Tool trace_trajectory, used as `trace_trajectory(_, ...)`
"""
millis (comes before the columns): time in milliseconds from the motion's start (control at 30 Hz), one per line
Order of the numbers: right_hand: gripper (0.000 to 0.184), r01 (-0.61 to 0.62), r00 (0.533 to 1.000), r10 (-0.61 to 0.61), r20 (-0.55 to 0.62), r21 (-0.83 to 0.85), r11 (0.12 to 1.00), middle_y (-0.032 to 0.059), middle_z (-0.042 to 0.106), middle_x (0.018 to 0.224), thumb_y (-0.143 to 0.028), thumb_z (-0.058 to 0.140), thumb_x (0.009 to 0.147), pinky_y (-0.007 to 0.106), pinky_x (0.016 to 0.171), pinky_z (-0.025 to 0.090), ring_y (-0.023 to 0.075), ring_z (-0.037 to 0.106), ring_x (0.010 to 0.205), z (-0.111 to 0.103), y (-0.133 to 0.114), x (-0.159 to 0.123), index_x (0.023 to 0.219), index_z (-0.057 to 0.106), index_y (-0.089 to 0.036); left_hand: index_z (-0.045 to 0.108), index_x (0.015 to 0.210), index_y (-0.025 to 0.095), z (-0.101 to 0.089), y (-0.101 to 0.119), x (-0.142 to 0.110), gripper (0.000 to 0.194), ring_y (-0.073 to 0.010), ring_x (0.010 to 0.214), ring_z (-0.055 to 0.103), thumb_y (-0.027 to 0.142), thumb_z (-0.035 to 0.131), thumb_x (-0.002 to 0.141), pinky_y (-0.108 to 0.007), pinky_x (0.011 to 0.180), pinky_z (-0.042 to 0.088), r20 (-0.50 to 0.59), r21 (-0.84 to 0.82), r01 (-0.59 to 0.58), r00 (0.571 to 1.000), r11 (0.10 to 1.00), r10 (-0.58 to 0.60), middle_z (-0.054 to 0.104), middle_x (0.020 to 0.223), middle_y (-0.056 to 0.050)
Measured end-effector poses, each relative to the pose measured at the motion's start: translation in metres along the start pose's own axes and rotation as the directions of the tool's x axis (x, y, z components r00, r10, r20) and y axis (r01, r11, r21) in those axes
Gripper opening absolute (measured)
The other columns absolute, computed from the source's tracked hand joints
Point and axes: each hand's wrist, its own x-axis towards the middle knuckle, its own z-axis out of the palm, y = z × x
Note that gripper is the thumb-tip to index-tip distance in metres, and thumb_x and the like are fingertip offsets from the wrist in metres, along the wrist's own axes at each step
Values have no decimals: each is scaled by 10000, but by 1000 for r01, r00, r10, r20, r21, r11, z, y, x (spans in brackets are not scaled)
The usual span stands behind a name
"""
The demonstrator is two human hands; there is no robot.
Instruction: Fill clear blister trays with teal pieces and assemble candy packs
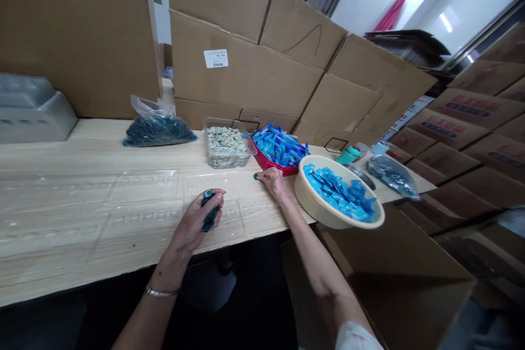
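Dark teal pieces (209, 211) | left hand (199, 215) grasping several | right hand (271, 179) pinching one

Glossy clear plastic trays (141, 213) overlie a smooth, pale wood-look table (94, 156).

Your worktop (98, 154) has a pale wood-grain surface; clear moulded trays (139, 213) lie flat across its left and central area; along the back, left to right, you have a grey container (36, 123), a clear bag (158, 130) of dark teal pieces, a clear tub (210, 157) of small packets, and a red tray (270, 165) of blue pieces; a cream basin (314, 205) of blue packets stands to their right; beyond it sit a green-topped container (348, 155) and another filled bag (392, 175).
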Motion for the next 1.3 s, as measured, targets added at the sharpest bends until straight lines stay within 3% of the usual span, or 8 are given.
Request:
trace_trajectory(200, 72, -4, 999, 5, 31, -15, 1000, 62, 704, 766, -232, 677, 728, 359, 843, 394, 196, 604, 804, -8, -8, 2, 760, 717, -181, 550, 965, 142, 4, -1, -4, 325, -3, 434, 376, 335, 661, 729, -140, 366, 217, 37, -96, 9, 999, 995, -5, 464, 718, 29)
trace_trajectory(300, 144, 30, 998, -31, 48, 13, 999, 94, 692, 907, -247, 648, 746, 416, 877, 378, 233, 580, 919, -18, -19, 1, 859, 705, -180, 549, 960, 133, 5, -4, -4, 342, 3, 438, 373, 347, 670, 723, -129, 370, 215, 52, -168, 48, 998, 985, -40, 471, 728, 20)
trace_trajectory(433, 186, -9, 1000, 11, -4, 251, 968, 113, 663, 1003, -312, 628, 754, 416, 873, 409, 241, 572, 967, -35, -58, -5, 861, 690, -174, 563, 973, 123, 2, -6, -2, 368, 2, 453, 385, 404, 637, 747, -122, 376, 227, 75, -229, 53, 997, 972, -36, 476, 737, 7)
trace_trajectory(667, 256, -334, 924, 74, 375, 700, 631, 47, 687, 860, -366, 690, 686, 315, 759, 506, 176, 639, 784, -39, -164, -33, 871, 659, -191, 591, 1026, 133, 3, -7, 1, 441, -11, 443, 379, 463, 620, 735, -146, 375, 226, 28, -177, -14, 999, 984, 19, 499, 725, 1)
trace_trajectory(767, 279, -418, 906, 157, 394, 769, 483, 23, 675, 777, -347, 735, 629, 304, 729, 519, 152, 635, 703, -28, -174, -39, 835, 639, -185, 567, 1103, 151, 7, -8, 0, 499, -23, 435, 385, 474, 621, 727, -161, 370, 231, -23, -109, -52, 998, 993, 50, 493, 702, 14)
trace_trajectory(967, 296, -478, 874, 241, 422, 833, 277, 2, 652, 696, -352, 732, 642, 281, 658, 512, 121, 607, 596, -21, -160, -38, 854, 634, -171, 543, 1109, 153, 6, -14, 2, 486, -31, 432, 407, 476, 589, 749, -164, 371, 248, -34, 19, -99, 994, 995, 100, 530, 718, 0)
trace_trajectory(1233, 299, -427, 896, 288, 337, 829, 361, 13, 656, 730, -357, 731, 641, 286, 674, 509, 128, 597, 639, -21, -161, -42, 871, 664, -179, 583, 957, 140, 2, -21, 7, 426, -67, 479, 470, 480, 626, 703, -178, 420, 329, -135, 207, -145, 975, 968, 175, 564, 704, -18)
trace_trajectory(1300, 310, -404, 911, 262, 317, 808, 428, 22, 662, 779, -353, 712, 665, 290, 690, 512, 136, 605, 678, -24, -162, -42, 922, 663, -186, 590, 944, 145, 3, -20, 7, 405, -74, 492, 479, 472, 623, 707, -183, 444, 346, -144, 251, -154, 970, 956, 195, 576, 707, -20)
